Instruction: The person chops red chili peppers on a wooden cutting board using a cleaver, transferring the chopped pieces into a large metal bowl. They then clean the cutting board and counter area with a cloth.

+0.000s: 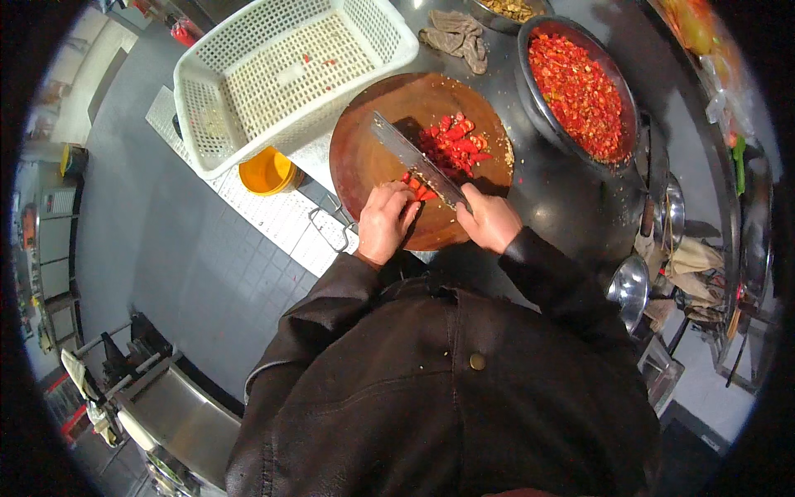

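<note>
A round wooden chopping board (366, 146) lies before me. My right hand (490, 217) grips a cleaver (413, 158), whose broad blade stands on edge across the board and points to the upper left. With bent fingers, my left hand (386, 217) presses red chili peppers (421, 189) against the board, on the near side of the blade. Beyond the blade sits a pile of chopped red chilies (459, 143). Pale seeds are scattered near the board's right rim. The blade hides part of the pile.
A white perforated plastic basket (292, 133) stands at the upper left, beside a yellow plastic tub (268, 173). To the right, a metal bowl (528, 102) holds chopped red chilies. Gloves (456, 40) lie behind the board, near another bowl (510, 11). A metal bowl (628, 292) sits at the right.
</note>
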`<state>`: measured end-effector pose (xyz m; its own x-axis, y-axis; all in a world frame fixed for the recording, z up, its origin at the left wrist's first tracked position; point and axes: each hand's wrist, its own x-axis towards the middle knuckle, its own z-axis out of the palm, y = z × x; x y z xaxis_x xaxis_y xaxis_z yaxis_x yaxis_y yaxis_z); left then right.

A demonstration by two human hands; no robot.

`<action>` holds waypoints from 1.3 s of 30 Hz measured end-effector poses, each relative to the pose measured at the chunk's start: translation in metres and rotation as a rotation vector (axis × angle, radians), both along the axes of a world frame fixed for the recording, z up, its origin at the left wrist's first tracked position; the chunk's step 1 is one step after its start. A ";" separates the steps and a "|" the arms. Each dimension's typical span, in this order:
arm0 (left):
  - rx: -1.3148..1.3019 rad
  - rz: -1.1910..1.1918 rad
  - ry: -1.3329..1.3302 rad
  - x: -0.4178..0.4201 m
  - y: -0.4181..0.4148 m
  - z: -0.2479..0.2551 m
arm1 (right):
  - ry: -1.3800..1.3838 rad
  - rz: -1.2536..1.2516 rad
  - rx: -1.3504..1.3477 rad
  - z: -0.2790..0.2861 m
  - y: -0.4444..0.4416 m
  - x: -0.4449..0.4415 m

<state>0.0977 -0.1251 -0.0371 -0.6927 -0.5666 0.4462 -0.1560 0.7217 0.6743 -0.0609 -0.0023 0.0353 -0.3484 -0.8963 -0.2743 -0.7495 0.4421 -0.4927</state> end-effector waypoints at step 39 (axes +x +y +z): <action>-0.007 0.026 -0.010 0.019 0.003 0.010 | -0.020 -0.005 -0.047 0.023 0.010 0.017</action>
